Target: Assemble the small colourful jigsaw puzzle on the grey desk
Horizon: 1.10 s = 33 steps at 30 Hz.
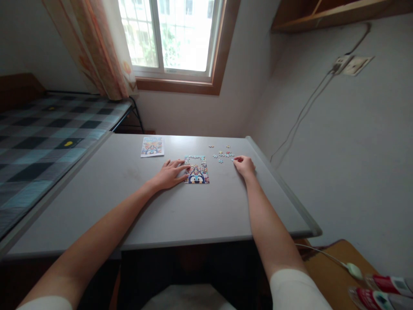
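Observation:
A partly assembled jigsaw puzzle (197, 175) lies flat on the grey table, with a bare gap inside its upper frame. My left hand (171, 174) rests flat at its left edge, fingers spread, fingertips touching the pieces. To the right, my right hand (245, 166) has thumb and fingers pinched together at a small puzzle piece (232, 160), which shows at the fingertips. Several loose puzzle pieces (226, 154) are scattered just beyond that hand. A printed picture sheet (152, 147) lies on the table, up and left of the puzzle.
The grey table (200, 215) stands against the wall below a window (171, 34). A bed with a checked cover (64, 116) adjoins on the left. At lower right, bottles with red labels (371, 297) and a white plug on a cable (353, 270) sit on a wooden surface (335, 258).

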### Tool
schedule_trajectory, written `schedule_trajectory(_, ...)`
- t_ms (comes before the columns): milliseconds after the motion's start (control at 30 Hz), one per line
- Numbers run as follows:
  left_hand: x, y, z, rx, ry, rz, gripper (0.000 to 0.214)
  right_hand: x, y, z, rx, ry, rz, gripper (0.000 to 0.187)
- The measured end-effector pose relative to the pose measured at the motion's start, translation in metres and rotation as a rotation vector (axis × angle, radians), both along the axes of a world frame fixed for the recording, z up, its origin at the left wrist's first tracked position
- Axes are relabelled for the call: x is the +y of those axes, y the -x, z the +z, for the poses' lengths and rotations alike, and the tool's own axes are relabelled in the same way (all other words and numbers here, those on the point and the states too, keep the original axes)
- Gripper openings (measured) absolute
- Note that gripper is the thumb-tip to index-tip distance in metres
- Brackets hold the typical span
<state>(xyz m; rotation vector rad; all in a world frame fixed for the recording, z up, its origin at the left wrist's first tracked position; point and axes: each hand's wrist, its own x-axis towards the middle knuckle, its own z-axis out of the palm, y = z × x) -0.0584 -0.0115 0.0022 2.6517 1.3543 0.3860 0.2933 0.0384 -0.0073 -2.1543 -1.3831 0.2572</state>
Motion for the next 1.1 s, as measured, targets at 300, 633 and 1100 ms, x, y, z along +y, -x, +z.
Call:
schedule_trajectory(300, 0.0003, -0.0001, -0.0002, 0.005, 0.002, -0.004, 0.049, -0.0009, 0.0003, 0.0009, 0.004, -0.008, 0.006, 0.017)
schedule_trajectory(633, -0.0001, -0.0002, -0.0002, 0.012, -0.006, -0.003, 0.049, -0.0022, 0.0008, 0.0025, 0.008, 0.001, 0.008, 0.016)
schedule_trajectory(1100, 0.0005, 0.0002, -0.0018, 0.022, -0.004, 0.002, 0.050, -0.0026, 0.0020, 0.0034, -0.002, 0.007, 0.014, 0.016)
